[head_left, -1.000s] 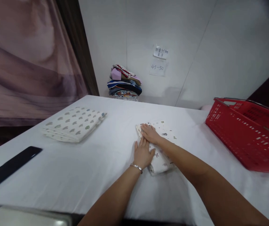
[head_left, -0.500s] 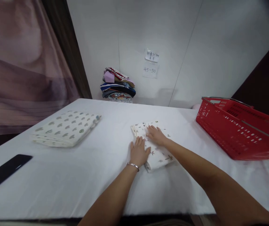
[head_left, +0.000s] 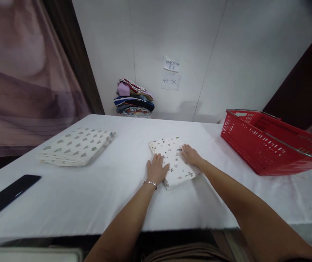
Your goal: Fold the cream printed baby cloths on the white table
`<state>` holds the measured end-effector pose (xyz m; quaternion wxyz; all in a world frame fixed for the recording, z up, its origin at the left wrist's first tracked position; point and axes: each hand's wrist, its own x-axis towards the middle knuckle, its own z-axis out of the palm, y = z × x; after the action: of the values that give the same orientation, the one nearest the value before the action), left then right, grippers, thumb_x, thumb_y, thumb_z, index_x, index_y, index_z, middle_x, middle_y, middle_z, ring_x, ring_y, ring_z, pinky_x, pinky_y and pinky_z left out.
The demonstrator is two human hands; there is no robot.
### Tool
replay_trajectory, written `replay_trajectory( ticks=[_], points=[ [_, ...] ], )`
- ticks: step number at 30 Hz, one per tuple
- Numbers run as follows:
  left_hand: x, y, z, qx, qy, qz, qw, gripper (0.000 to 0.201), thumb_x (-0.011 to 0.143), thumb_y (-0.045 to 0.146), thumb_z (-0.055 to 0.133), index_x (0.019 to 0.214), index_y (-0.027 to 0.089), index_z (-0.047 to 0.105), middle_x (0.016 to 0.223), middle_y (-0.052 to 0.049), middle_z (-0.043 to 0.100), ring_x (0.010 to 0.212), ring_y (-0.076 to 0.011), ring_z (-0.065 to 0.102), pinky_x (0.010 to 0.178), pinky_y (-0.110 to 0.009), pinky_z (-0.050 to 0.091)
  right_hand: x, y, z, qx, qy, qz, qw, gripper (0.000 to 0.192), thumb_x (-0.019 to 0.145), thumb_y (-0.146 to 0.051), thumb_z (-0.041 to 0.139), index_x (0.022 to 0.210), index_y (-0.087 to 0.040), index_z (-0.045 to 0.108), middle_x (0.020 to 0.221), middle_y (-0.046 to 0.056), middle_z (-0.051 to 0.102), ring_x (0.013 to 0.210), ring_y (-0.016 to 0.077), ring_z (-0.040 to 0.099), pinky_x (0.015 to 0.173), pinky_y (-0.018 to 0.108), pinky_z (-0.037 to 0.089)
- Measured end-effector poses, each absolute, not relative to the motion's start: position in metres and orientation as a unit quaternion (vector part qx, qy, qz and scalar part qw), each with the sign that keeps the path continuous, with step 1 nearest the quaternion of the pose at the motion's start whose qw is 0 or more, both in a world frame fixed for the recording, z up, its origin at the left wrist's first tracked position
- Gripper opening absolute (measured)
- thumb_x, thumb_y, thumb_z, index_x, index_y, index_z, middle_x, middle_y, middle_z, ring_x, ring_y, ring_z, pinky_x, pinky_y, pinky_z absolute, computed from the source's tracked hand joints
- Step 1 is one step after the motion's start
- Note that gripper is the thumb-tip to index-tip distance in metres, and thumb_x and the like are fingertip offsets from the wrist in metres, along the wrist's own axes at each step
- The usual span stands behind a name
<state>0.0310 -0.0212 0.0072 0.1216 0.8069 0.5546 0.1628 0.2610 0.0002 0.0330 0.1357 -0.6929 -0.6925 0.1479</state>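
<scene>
A folded white cloth (head_left: 174,160) printed with small palm trees and other figures lies in the middle of the table. On its left edge rests my left hand (head_left: 156,170), fingers stretched out and a silver bracelet at the wrist. My right hand (head_left: 191,155) lies flat on the cloth's right side, fingers extended. Neither hand grips the fabric. Left of them is a second folded white cloth (head_left: 76,145) with grey cloud-like shapes and a few green ones, touched by neither hand.
A red plastic basket (head_left: 265,145) with metal handles stands at the right. A black flat object (head_left: 8,196) lies at the left front of the white-covered table (head_left: 90,203). Several folded fabrics are piled in a stack (head_left: 134,98) by the wall, near paper notes (head_left: 170,74).
My right hand has slid to the right across the cloth, uncovering more of its print. The left hand stays at the left edge. The whole view has shifted slightly.
</scene>
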Motion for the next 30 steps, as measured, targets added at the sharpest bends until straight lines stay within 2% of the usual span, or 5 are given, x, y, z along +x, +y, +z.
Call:
replay_trajectory(
  ticks=[7,9,15,24,30],
  points=[
    [0.029,-0.021,0.004,0.805,0.544,0.199,0.13,0.053,0.089,0.051,0.033,0.134,0.026,0.041,0.149,-0.003,0.028,0.139,-0.0231,0.016,0.109,-0.051,0.021,0.302,-0.051,0.03,-0.784,-0.513,0.254,0.24,0.061,0.082,-0.043,0.053,0.135,-0.014,0.043,0.12,0.012,0.06,0.098,0.0228,0.062,0.087,0.032,0.047],
    [0.029,-0.022,0.005,0.803,0.543,0.205,0.135,0.053,0.088,0.053,0.033,0.134,0.027,0.042,0.149,-0.002,0.029,0.139,-0.0234,0.017,0.109,-0.05,0.02,0.307,-0.059,0.03,-0.788,-0.487,0.271,0.261,0.064,0.078,-0.043,0.059,0.134,-0.013,0.046,0.112,0.013,0.064,0.095,0.0234,0.063,0.084,0.032,0.047],
    [0.028,-0.025,0.009,0.79,0.551,0.224,0.148,0.053,0.087,0.054,0.037,0.132,0.028,0.045,0.147,0.0,0.033,0.138,-0.0237,0.019,0.109,-0.045,0.024,0.308,-0.061,0.026,-0.785,-0.505,0.262,0.245,0.056,0.074,-0.037,0.064,0.123,-0.012,0.056,0.124,0.014,0.057,0.111,0.0267,0.054,0.091,0.032,0.043],
    [0.043,-0.055,0.014,0.863,0.454,0.2,0.095,0.051,0.088,0.057,0.033,0.128,0.03,0.049,0.142,0.0,0.042,0.138,-0.0246,0.019,0.111,-0.05,0.017,0.36,-0.044,0.033,-0.803,-0.497,0.202,0.259,0.062,0.073,-0.035,0.066,0.125,-0.005,0.053,0.101,0.015,0.067,0.087,0.0239,0.065,0.077,0.032,0.049],
    [0.037,-0.058,0.02,0.895,0.398,0.193,0.053,0.046,0.088,0.047,0.041,0.128,0.028,0.049,0.137,-0.002,0.047,0.138,-0.0234,0.021,0.113,-0.049,0.009,0.354,-0.043,0.03,-0.802,-0.54,0.128,0.22,0.052,0.077,-0.031,0.059,0.124,-0.011,0.054,0.12,0.015,0.06,0.112,0.0286,0.054,0.095,0.04,0.04]
  ],
)
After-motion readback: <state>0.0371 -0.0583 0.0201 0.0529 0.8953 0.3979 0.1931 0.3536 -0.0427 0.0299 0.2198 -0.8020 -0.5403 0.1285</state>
